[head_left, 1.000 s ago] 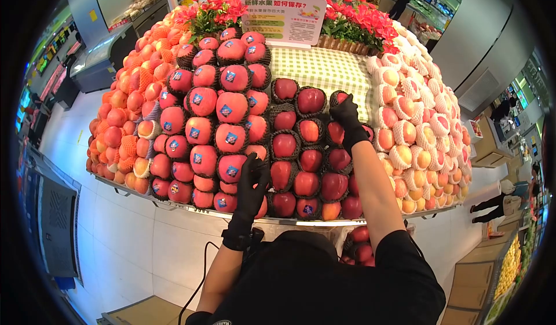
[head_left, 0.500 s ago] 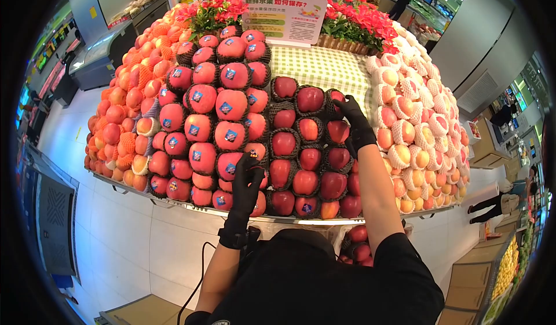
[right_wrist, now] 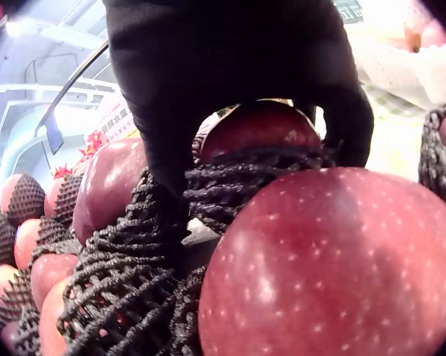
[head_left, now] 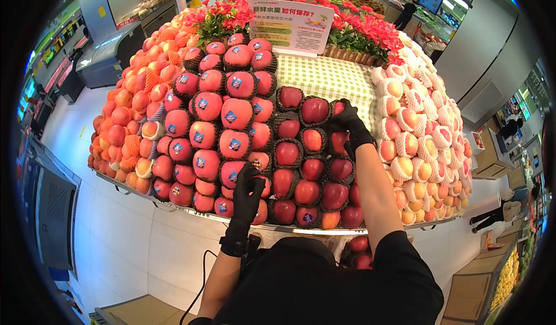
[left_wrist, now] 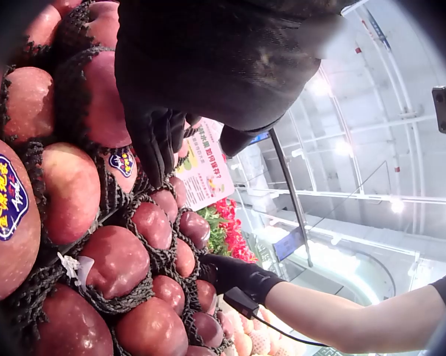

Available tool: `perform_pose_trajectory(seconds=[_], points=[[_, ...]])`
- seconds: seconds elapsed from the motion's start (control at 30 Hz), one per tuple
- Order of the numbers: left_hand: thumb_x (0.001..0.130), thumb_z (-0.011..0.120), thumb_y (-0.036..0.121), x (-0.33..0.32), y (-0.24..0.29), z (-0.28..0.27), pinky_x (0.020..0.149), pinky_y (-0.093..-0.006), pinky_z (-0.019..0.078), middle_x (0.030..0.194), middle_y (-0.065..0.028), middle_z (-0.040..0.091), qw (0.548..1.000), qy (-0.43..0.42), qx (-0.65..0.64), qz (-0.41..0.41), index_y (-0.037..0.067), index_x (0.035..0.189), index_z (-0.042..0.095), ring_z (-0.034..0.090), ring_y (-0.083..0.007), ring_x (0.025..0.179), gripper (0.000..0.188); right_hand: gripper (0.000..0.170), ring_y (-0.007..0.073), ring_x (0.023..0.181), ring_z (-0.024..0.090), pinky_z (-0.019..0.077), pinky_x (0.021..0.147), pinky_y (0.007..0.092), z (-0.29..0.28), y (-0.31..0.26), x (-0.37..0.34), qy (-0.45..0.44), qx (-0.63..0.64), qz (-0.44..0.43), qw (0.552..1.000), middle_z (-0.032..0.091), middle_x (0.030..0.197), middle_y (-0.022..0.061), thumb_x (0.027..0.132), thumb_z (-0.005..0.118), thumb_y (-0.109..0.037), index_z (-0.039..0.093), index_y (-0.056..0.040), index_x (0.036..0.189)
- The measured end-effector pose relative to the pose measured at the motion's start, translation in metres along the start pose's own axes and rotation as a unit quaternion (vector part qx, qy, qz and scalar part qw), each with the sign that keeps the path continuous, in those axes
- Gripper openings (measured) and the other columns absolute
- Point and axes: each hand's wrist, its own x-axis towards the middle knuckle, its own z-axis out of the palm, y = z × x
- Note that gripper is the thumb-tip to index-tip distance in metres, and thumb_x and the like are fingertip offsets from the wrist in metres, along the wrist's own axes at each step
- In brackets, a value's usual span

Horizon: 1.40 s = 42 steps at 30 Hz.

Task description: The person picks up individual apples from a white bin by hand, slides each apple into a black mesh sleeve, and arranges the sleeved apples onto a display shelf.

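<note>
The gloved right hand [head_left: 352,127] is at the back end of the dark red apple rows. Its fingers and thumb straddle a red apple [right_wrist: 260,135] in black foam netting [right_wrist: 226,182], gripping its sides; a larger bare-topped apple [right_wrist: 334,259] fills the foreground of the right wrist view. Over the front of the labelled apples, the gloved left hand [head_left: 246,198] hangs with loosely bent fingers beside a small labelled apple [head_left: 259,160]. In the left wrist view that hand [left_wrist: 208,67] shows nothing held, its fingertips close to an apple with a blue label [left_wrist: 122,162]; contact cannot be told.
Behind the dark apples lies a green checked cloth [head_left: 324,76], with a printed sign [head_left: 291,26] and red flowers [head_left: 368,32] beyond. Fruit in white netting [head_left: 425,145] is stacked at the right, orange-netted fruit [head_left: 132,147] at the left. A metal edge [head_left: 301,230] runs along the front.
The head view has shifted slightly. The right hand's fingers now cover more of the back apple, which showed beside them before. The left hand has stayed by the same labelled apple.
</note>
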Motion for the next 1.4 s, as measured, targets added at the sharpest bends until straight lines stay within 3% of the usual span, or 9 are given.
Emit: perform_pose_trajectory(seconds=[0.1, 0.23, 0.33, 0.5, 0.6, 0.7, 1.0, 1.2, 1.4], points=[[0.09, 0.059, 0.002, 0.001, 0.003, 0.001, 0.09, -0.0305, 0.0473, 0.123, -0.0079, 0.054, 1.0, 0.004, -0.022, -0.009, 0.003, 0.144, 0.034, 0.056, -0.014, 0.102, 0.059, 0.106, 0.0439, 0.113, 0.054, 0.0518, 0.094, 0.0443, -0.002, -0.005, -0.012, 0.076, -0.05, 0.002, 0.996, 0.039, 0.13, 0.0246, 0.045, 0.091, -0.031, 0.04, -0.0188, 0.138], [0.091, 0.059, 0.002, 0.004, 0.0, 0.002, 0.088, -0.0308, 0.0495, 0.126, -0.0093, 0.052, 0.999, -0.02, -0.042, -0.007, 0.004, 0.143, 0.034, 0.056, -0.0159, 0.104, 0.058, 0.106, 0.0455, 0.111, 0.053, 0.0553, 0.088, 0.0448, -0.002, -0.02, -0.04, 0.07, -0.088, -0.037, 0.993, 0.037, 0.129, 0.0262, 0.045, 0.091, -0.032, 0.04, -0.0167, 0.137], [0.092, 0.059, 0.003, 0.008, -0.002, 0.01, 0.085, -0.0308, 0.0517, 0.124, -0.0094, 0.052, 0.999, -0.026, -0.033, 0.003, 0.004, 0.142, 0.035, 0.056, -0.0167, 0.105, 0.055, 0.113, 0.0415, 0.119, 0.049, 0.0517, 0.096, 0.0444, -0.006, -0.006, -0.023, 0.013, 0.05, -0.026, 0.998, 0.032, 0.133, 0.0226, 0.038, 0.095, -0.028, 0.042, -0.0179, 0.137], [0.092, 0.06, 0.004, 0.009, 0.01, 0.021, 0.085, -0.028, 0.048, 0.119, -0.0059, 0.053, 0.999, -0.032, 0.009, -0.03, 0.006, 0.141, 0.037, 0.056, -0.0133, 0.1, 0.055, 0.138, 0.0428, 0.125, 0.042, 0.0415, 0.105, 0.0414, 0.008, 0.035, 0.01, 0.032, 0.043, -0.073, 0.996, 0.035, 0.137, 0.0324, 0.043, 0.091, -0.051, 0.017, -0.0021, 0.149], [0.092, 0.06, 0.006, 0.014, -0.003, 0.024, 0.082, -0.0268, 0.0477, 0.119, -0.0049, 0.053, 0.999, -0.04, -0.021, -0.031, 0.007, 0.141, 0.037, 0.055, -0.0128, 0.099, 0.054, 0.133, 0.036, 0.125, 0.049, 0.0453, 0.102, 0.04, 0.013, 0.047, 0.014, 0.055, 0.081, -0.055, 0.994, 0.046, 0.136, 0.0274, 0.049, 0.088, -0.055, 0.017, -0.0035, 0.149], [0.092, 0.062, 0.009, 0.015, -0.006, 0.025, 0.08, -0.0258, 0.0474, 0.117, -0.0034, 0.053, 0.997, -0.047, -0.06, -0.027, 0.007, 0.141, 0.037, 0.055, -0.012, 0.097, 0.055, 0.132, 0.0343, 0.124, 0.051, 0.0456, 0.102, 0.0388, 0.012, 0.055, 0.017, 0.062, 0.062, -0.051, 0.995, 0.048, 0.135, 0.0274, 0.051, 0.087, -0.056, 0.016, -0.0013, 0.149], [0.092, 0.061, 0.01, 0.008, 0.008, 0.021, 0.087, -0.0299, 0.0475, 0.117, -0.0056, 0.053, 0.999, -0.034, 0.007, -0.034, 0.005, 0.141, 0.036, 0.054, -0.0136, 0.102, 0.055, 0.131, 0.0371, 0.121, 0.053, 0.05, 0.097, 0.0391, 0.015, 0.033, 0.012, 0.045, 0.037, -0.03, 0.998, 0.047, 0.134, 0.0297, 0.048, 0.088, -0.046, 0.017, -0.0007, 0.148], [0.092, 0.061, 0.009, 0.01, -0.013, 0.018, 0.086, -0.0292, 0.0484, 0.118, -0.0067, 0.054, 0.999, -0.037, -0.02, -0.001, 0.005, 0.142, 0.036, 0.055, -0.0145, 0.103, 0.055, 0.132, 0.0435, 0.112, 0.056, 0.0552, 0.088, 0.0408, 0.02, 0.023, 0.006, 0.04, 0.081, 0.003, 0.996, 0.029, 0.137, 0.0369, 0.048, 0.088, -0.038, 0.011, -0.0003, 0.148], [0.092, 0.061, 0.009, 0.006, 0.0, 0.026, 0.079, -0.0275, 0.0501, 0.117, -0.0058, 0.054, 0.997, -0.041, -0.056, -0.043, 0.008, 0.141, 0.037, 0.056, -0.0136, 0.099, 0.054, 0.125, 0.0359, 0.113, 0.057, 0.0541, 0.09, 0.0368, 0.024, 0.034, -0.004, 0.051, 0.114, -0.038, 0.991, 0.04, 0.136, 0.0325, 0.054, 0.087, -0.044, 0.018, 0.009, 0.144]])
